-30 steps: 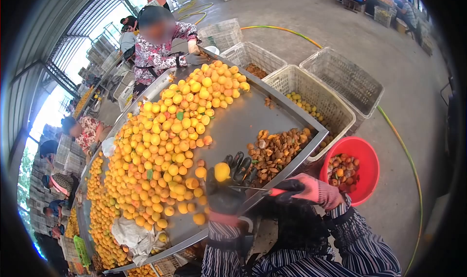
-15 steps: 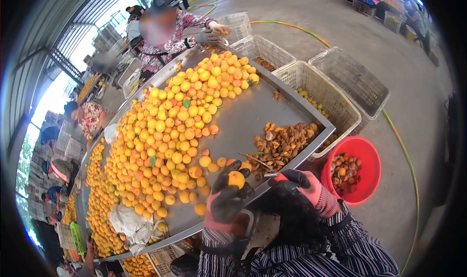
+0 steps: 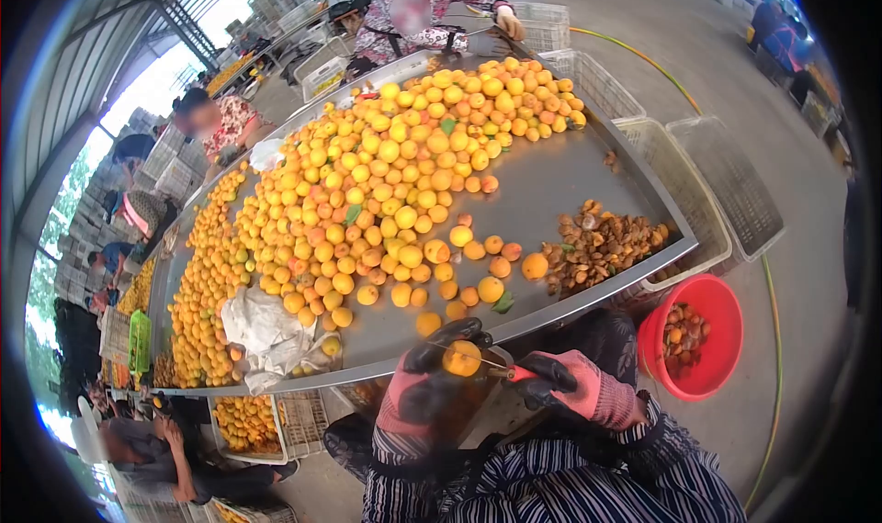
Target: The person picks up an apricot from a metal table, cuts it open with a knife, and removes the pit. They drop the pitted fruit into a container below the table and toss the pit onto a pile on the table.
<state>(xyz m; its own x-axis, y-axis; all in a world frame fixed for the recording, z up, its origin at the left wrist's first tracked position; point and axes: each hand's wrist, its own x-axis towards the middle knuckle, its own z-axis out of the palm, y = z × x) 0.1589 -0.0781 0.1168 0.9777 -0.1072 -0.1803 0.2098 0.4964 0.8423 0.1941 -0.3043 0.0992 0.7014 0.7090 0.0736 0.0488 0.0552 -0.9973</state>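
Note:
My left hand (image 3: 421, 381), in a pink glove with black coating, is closed around a yellow-orange apricot (image 3: 461, 359) just off the table's near edge. Gripped in my right hand (image 3: 559, 382), gloved alike, is a red-handled tool with thin metal prongs (image 3: 521, 373). Its prongs reach left to the apricot and overlap it in this view. Beyond my hands, a large heap of apricots (image 3: 395, 169) covers much of the metal table (image 3: 533, 179). Brown apricot pieces (image 3: 597, 252) lie piled near the table's right corner.
A red bucket (image 3: 703, 385) with pits inside stands on the floor to the right. Plastic crates (image 3: 675, 165) line the table's far right side. White cloth (image 3: 266, 330) lies at the left. A person (image 3: 423, 18) works across the table; others sit further left.
The tool's prongs have come to the apricot in my left hand; before, they pointed away over the table. The view has shifted, so the table sits further right and higher.

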